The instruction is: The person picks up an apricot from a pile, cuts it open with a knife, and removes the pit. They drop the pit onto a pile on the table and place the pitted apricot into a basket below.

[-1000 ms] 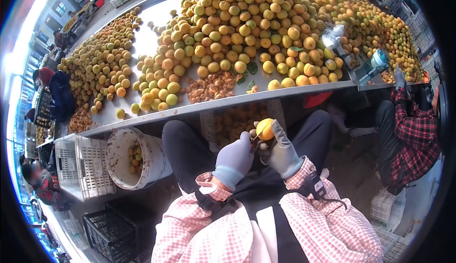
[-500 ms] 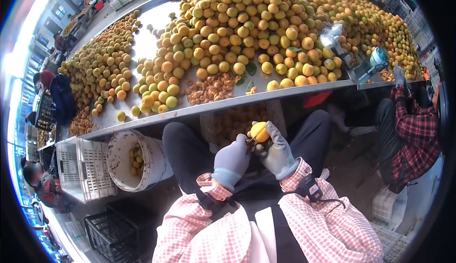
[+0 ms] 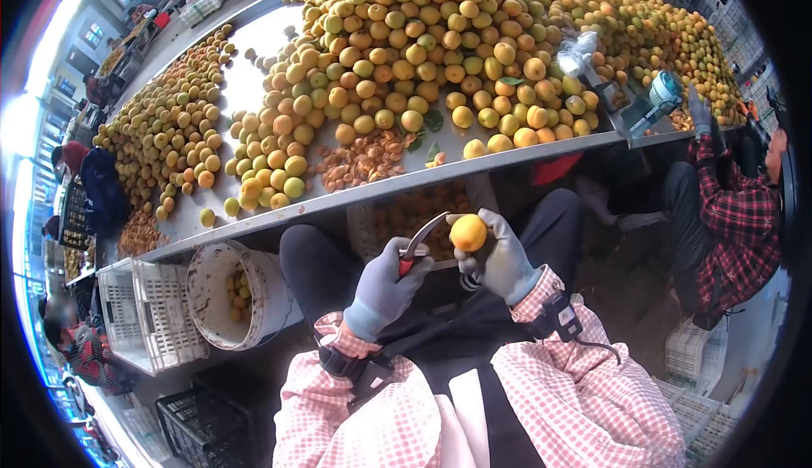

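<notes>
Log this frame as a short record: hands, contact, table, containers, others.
left hand: gloved, grips red-handled curved knife
right hand: gloved, holds yellow fruit
contact: blade tip near the fruit; touching or not unclear
table: fruit pile, brown scraps near front edge
containers: white bucket with some fruit inside, next to white crate
others: person in plaid at picture right

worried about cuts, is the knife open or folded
Open: the knife shows its curved blade extended from the red handle in the left hand.
</notes>
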{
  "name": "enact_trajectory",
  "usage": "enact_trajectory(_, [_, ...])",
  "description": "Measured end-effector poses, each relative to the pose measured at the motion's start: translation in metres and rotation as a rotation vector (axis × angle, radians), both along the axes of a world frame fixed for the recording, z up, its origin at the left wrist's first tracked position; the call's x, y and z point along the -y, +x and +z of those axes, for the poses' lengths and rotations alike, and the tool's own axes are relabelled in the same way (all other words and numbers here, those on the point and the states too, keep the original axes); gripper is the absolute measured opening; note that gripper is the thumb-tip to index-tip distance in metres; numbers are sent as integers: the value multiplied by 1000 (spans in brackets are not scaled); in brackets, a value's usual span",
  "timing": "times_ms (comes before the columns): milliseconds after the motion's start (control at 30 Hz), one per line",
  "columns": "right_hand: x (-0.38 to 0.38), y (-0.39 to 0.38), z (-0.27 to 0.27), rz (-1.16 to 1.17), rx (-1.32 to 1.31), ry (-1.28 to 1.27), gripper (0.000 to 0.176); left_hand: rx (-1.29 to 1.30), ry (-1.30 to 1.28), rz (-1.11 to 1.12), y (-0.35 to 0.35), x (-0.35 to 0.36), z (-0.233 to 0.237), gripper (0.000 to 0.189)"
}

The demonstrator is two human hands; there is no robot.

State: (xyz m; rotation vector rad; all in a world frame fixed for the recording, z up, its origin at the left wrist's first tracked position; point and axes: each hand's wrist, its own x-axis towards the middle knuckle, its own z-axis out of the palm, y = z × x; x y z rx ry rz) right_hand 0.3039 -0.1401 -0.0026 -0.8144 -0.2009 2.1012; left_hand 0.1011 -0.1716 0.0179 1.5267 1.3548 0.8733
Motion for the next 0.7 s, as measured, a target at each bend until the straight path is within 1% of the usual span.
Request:
enact_trajectory(33, [1, -1, 0, 2, -1, -1, 37, -13, 48, -30, 3, -5, 10, 27])
enact_trajectory(67, [2, -2, 2, 80, 28, 29, 38, 14, -6, -65, 3, -10, 11, 33])
enact_trajectory(100, [3, -2, 2, 157, 57, 61, 39, 14, -6, -67, 5, -13, 14, 33])
enact_trajectory(133, [3, -4, 0, 174, 42, 40, 39, -15, -27, -106, 8, -15, 20, 40])
enact_trajectory(167, [4, -7, 2, 172, 42, 39, 39, -46, -49, -145, 9, -16, 23, 46])
enact_trajectory(200, [5, -9, 7, 154, 66, 11, 38, -46, -49, -146, 10, -18, 24, 46])
enact_trajectory(267, [8, -13, 16, 134, 89, -21, 37, -35, -8, -238, 10, -19, 24, 62])
enact_trajectory(300, [10, -15, 21, 83, 194, -4, 34, -35, -9, -239, 9, -19, 23, 62])
enact_trajectory(333, [11, -16, 23, 33, 299, 14, 30, -52, 20, -249, 7, -19, 21, 67])
enact_trajectory(367, [11, -16, 19, 32, 299, 12, 30, -67, 49, -259, 7, -20, 19, 72])
enact_trajectory(433, [12, -17, 2, 58, 384, 263, 26, -52, 43, -265, 9, -19, 20, 75])
enact_trajectory(467, [13, -19, -6, 57, 385, 262, 26, -36, 43, -268, 10, -20, 20, 78])
enact_trajectory(533, [16, -27, -11, 49, 222, 130, 22, -43, 35, -276, 12, -22, 21, 77])
enact_trajectory(567, [19, -29, -9, 50, 221, 130, 22, -52, 26, -281, 12, -22, 22, 77])
enact_trajectory(633, [25, -35, 15, -97, 217, 106, 21, -42, 26, -295, 15, -20, 25, 74])
enact_trajectory(667, [28, -35, 18, -98, 215, 105, 21, -30, 27, -313, 17, -19, 26, 71])
enact_trajectory(700, [31, -35, 20, -129, 642, 451, 21, -31, 25, -313, 19, -18, 23, 71])
